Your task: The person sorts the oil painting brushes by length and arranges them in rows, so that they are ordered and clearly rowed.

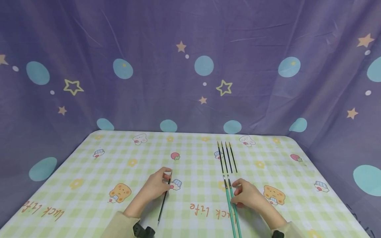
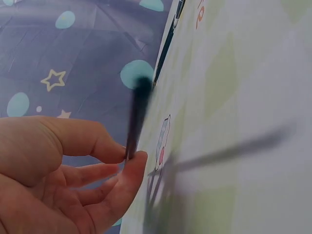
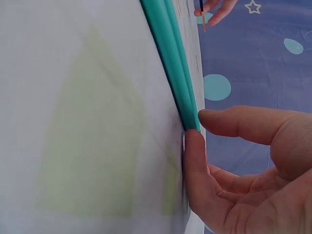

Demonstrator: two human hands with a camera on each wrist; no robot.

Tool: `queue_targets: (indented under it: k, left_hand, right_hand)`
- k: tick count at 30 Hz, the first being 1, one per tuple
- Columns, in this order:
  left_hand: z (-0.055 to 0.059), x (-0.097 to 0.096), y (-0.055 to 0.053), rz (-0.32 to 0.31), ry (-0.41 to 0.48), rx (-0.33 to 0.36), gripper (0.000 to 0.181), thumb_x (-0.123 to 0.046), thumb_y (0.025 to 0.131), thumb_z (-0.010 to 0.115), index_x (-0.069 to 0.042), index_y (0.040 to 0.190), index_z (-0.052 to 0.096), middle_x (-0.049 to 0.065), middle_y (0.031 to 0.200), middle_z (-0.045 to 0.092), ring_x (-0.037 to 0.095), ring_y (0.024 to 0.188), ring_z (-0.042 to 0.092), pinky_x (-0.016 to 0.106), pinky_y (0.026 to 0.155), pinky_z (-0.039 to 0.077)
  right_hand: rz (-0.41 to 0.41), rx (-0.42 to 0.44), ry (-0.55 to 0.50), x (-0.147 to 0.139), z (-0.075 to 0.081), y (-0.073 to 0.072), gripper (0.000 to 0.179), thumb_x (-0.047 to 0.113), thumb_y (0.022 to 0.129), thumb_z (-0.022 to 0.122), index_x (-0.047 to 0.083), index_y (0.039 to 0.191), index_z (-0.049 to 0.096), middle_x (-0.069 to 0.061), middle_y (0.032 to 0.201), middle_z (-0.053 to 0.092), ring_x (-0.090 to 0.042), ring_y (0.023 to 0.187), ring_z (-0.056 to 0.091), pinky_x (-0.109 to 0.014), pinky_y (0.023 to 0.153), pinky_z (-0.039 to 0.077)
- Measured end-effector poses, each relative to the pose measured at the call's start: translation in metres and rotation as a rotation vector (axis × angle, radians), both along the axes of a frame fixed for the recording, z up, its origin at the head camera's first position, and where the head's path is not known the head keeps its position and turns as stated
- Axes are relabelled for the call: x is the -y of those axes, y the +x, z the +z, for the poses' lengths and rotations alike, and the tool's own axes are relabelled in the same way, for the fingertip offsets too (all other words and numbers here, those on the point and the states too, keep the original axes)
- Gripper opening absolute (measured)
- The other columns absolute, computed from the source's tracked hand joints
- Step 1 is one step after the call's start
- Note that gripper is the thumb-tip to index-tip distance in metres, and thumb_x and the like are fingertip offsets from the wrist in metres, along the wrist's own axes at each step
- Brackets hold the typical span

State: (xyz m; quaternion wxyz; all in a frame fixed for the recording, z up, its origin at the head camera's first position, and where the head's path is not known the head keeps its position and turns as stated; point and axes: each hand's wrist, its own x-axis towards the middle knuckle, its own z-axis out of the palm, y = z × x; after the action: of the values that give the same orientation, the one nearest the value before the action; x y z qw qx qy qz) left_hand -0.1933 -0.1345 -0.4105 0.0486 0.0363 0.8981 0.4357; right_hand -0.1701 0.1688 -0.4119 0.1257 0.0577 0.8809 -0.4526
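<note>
My left hand (image 1: 156,183) pinches a thin black paintbrush (image 1: 162,206) between thumb and forefinger, close to its bristle end. In the left wrist view the blurred dark handle (image 2: 140,102) of this paintbrush points toward the camera, tilted over the cloth. My right hand (image 1: 246,195) is beside two green-handled paintbrushes (image 1: 232,211), which lie side by side with their bristles pointing away. Its thumb and forefinger are slightly apart at the edge of the nearer green handle (image 3: 178,78); whether they touch it is hard to tell.
Several thin black paintbrushes (image 1: 227,158) lie in a row beyond the green ones, bristles also away from me. A green-and-white checked cloth (image 1: 190,172) with printed cartoons covers the table. Behind its far edge hangs a purple curtain (image 1: 166,92).
</note>
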Motion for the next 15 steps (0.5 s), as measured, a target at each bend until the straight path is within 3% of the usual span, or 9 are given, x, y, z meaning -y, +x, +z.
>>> queue_targets:
  k: [9,15]
  left_hand:
    - [0.000,-0.010,-0.008,0.030,0.145,0.020,0.053,0.006,0.073,0.058,0.001,0.125,0.047,0.013,0.092,0.058,0.015,0.065,0.058,0.028,0.052,0.053]
    - [-0.004,-0.022,-0.021,0.050,0.223,0.046,0.049,0.005,0.074,0.057,-0.001,0.121,0.051,0.011,0.091,0.058,0.015,0.056,0.057,0.025,0.045,0.049]
  right_hand:
    - [0.000,-0.016,-0.013,0.000,-0.001,-0.006,0.044,-0.005,0.064,0.072,0.000,0.104,0.053,-0.007,0.074,0.053,-0.015,0.055,0.052,-0.027,0.051,0.051]
    - [-0.001,-0.028,-0.032,-0.001,0.000,-0.008,0.044,-0.006,0.064,0.072,-0.001,0.103,0.054,-0.007,0.074,0.053,-0.015,0.055,0.052,-0.027,0.051,0.053]
